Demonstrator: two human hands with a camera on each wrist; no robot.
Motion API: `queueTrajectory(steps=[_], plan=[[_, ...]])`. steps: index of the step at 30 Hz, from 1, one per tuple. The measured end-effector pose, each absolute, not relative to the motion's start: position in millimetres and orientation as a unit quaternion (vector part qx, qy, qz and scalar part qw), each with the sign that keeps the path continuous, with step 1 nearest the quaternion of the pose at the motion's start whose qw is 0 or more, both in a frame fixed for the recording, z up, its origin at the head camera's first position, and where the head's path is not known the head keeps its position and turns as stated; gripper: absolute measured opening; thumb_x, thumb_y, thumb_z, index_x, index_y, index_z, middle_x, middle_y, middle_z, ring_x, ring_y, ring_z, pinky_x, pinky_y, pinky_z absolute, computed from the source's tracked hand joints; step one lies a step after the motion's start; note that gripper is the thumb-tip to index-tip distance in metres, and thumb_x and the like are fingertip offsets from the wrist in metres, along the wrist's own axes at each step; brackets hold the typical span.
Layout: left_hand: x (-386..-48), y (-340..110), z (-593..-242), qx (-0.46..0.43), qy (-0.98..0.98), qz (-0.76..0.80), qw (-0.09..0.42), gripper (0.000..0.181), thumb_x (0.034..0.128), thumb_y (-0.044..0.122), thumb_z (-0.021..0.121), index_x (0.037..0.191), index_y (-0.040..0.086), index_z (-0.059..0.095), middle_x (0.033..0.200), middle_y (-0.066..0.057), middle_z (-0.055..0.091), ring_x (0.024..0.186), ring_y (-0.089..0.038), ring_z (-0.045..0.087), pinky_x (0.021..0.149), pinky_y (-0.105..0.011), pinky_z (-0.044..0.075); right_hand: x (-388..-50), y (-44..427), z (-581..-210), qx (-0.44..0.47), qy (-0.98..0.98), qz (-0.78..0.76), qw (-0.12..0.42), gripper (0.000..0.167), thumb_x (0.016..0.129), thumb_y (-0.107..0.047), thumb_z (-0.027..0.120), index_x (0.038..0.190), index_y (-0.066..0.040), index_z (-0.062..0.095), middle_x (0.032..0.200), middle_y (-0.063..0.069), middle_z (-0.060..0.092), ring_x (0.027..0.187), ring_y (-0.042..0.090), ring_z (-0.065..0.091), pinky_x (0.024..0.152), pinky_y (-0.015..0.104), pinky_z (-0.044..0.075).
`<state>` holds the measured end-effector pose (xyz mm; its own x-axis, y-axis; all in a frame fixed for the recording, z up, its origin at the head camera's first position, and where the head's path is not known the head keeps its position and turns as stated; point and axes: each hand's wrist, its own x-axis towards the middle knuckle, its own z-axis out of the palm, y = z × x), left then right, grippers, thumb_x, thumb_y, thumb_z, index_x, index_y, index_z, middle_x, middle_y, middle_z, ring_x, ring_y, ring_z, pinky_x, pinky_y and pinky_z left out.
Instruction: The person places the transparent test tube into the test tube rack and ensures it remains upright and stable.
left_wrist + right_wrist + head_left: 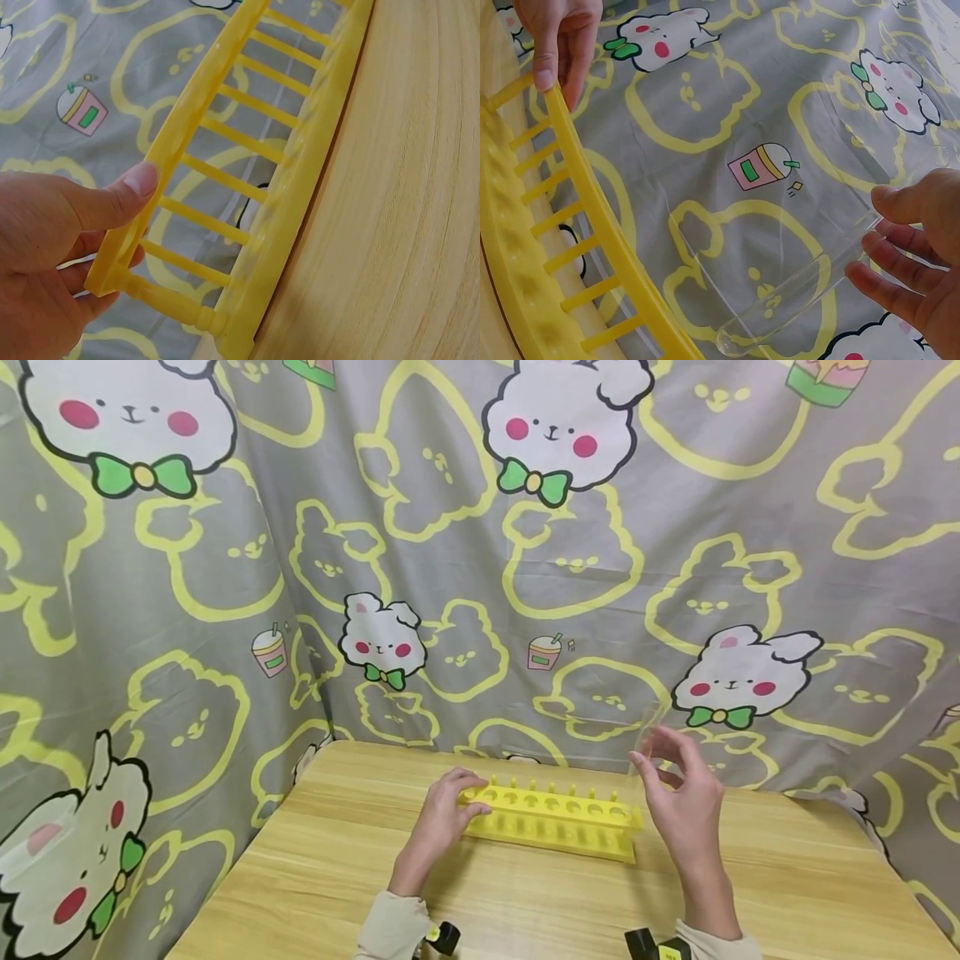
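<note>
A yellow plastic test tube rack [551,818] stands on the wooden table, with a row of round holes and a row of pegs along its top. My left hand [447,807] grips the rack's left end; in the left wrist view its thumb [141,180] lies on the top bar and the fingers are below it. My right hand [688,793] pinches a clear glass test tube [802,281] between thumb and fingers, beside the rack's right end. The tube is tilted, its rounded end pointing down toward the rack and apart from it.
The wooden table [315,860] reaches back to a grey curtain [465,568] printed with rabbits and cups. More of that curtain [150,693] hangs along the left side. Dark wrist devices [444,937] sit by both sleeves.
</note>
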<state>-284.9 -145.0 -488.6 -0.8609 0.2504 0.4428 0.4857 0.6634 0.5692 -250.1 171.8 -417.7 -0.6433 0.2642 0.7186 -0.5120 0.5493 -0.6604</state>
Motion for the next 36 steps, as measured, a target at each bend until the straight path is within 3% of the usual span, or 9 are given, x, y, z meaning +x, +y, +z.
queueTrajectory(steps=[9, 22, 36], plan=[[-283.8, -144.7, -488.1, -0.204, -0.897, -0.354, 0.168, 0.036, 0.0827, 0.013, 0.085, 0.115, 0.001, 0.075, 0.116, -0.011, 0.068, 0.110, -0.032, 0.066, 0.094, -0.046, 0.057, -251.2, 167.8, -418.1, 0.099, -0.766, 0.483, 0.412, 0.046, 0.084, 0.004, 0.082, 0.127, -0.003, 0.067, 0.100, 0.008, 0.070, 0.093, 0.000, 0.064, 0.076, 0.006, 0.052], [-285.4, -145.0, -489.7, -0.209, -0.894, -0.355, 0.174, 0.036, 0.0825, 0.013, 0.085, 0.115, 0.001, 0.075, 0.115, -0.011, 0.068, 0.109, -0.031, 0.066, 0.094, -0.046, 0.057, -253.2, 161.9, -419.8, 0.105, -0.767, 0.483, 0.409, 0.046, 0.084, 0.006, 0.082, 0.126, -0.003, 0.067, 0.099, 0.004, 0.070, 0.094, 0.019, 0.069, 0.076, 0.007, 0.053], [-285.4, -145.1, -489.8, -0.210, -0.893, -0.357, 0.176, 0.036, 0.0819, 0.012, 0.085, 0.115, 0.001, 0.075, 0.115, -0.011, 0.069, 0.109, -0.031, 0.066, 0.094, -0.045, 0.057, -257.4, 151.5, -424.5, 0.141, -0.761, 0.486, 0.405, 0.047, 0.082, 0.009, 0.082, 0.125, 0.001, 0.067, 0.098, 0.008, 0.070, 0.094, 0.015, 0.068, 0.077, 0.008, 0.054]])
